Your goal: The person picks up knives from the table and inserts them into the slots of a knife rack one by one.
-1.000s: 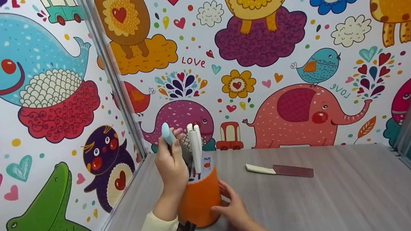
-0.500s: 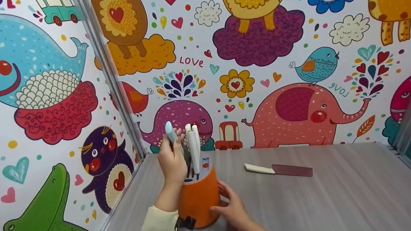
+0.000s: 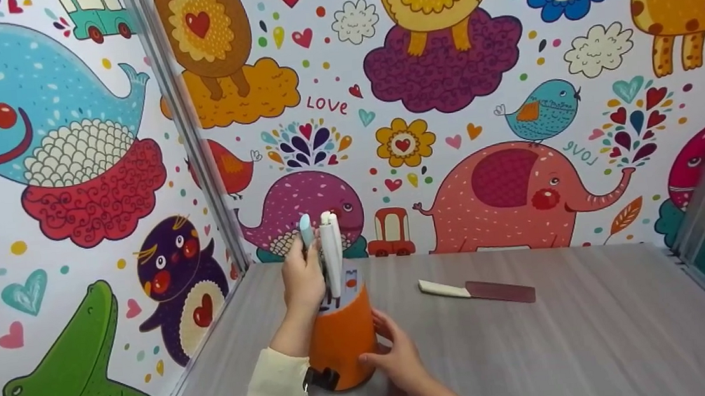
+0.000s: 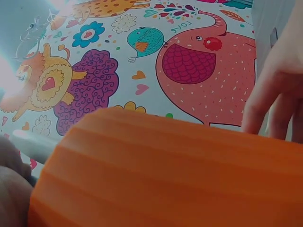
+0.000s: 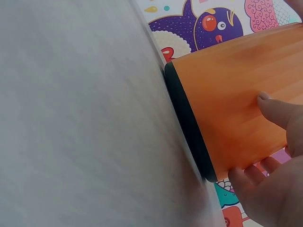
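Note:
An orange knife block (image 3: 343,349) with a dark base stands upright on the table. My right hand (image 3: 405,359) holds its lower right side, thumb in front and fingers curled round behind, as the right wrist view also shows. At the block's top left, my left hand (image 3: 304,285) grips a knife by its light blue handle (image 3: 305,227). That knife's blade is mostly hidden behind the hand and the other handles. Several white-handled knives (image 3: 332,254) rise from the slots beside it. In the left wrist view, the orange block wall (image 4: 165,175) fills the lower part.
A cleaver (image 3: 501,291) with a cream handle and a dark reddish blade lies on the grey table (image 3: 563,345), right of the block. Printed cartoon panels (image 3: 448,119) wall the table at the back and sides. A black strap (image 3: 322,378) is at my left wrist.
My left hand has shifted right, closer over the block, and the blue handle has come lower and more upright, near the white handles. My right hand keeps its hold; the cleaver lies still.

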`<control>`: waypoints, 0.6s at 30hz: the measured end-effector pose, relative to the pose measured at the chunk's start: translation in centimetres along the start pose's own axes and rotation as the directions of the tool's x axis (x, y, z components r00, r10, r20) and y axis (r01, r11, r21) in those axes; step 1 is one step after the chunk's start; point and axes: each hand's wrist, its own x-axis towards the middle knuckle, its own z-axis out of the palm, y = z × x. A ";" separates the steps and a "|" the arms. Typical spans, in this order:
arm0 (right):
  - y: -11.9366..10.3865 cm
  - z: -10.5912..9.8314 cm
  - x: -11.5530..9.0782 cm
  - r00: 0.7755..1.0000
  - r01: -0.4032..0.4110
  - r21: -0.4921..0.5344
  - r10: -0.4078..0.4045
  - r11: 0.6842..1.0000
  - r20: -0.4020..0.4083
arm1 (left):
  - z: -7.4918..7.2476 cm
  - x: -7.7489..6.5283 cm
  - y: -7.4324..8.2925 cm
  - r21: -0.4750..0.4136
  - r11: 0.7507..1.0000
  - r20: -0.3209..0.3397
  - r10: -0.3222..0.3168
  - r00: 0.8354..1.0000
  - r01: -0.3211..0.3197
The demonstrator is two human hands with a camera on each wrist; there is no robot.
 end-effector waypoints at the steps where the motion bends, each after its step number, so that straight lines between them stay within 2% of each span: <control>1: 0.0 -0.1 0.0 1.000 0.009 -0.001 -0.009 1.000 0.001 | 0.1 0.0 0.0 0.024 1.000 0.002 -0.015 1.000 0.015; 6: 0.0 -0.3 0.1 1.000 -0.009 -0.004 0.009 1.000 -0.004 | 0.4 0.2 0.1 0.072 0.995 0.030 -0.067 0.997 0.065; 13: 0.0 -0.1 0.2 0.999 -0.044 -0.008 0.043 0.999 -0.014 | 0.3 1.0 -0.1 -0.010 0.994 0.072 -0.111 0.991 0.112; 16: 0.0 0.1 0.2 0.998 -0.059 -0.013 0.059 0.998 -0.024 | 0.0 0.9 -0.2 -0.059 0.993 0.061 -0.096 0.993 0.100; 18: 0.0 0.1 0.2 0.998 -0.064 -0.016 0.063 0.998 -0.027 | -0.3 0.4 -0.4 -0.074 0.996 0.024 -0.057 0.998 0.059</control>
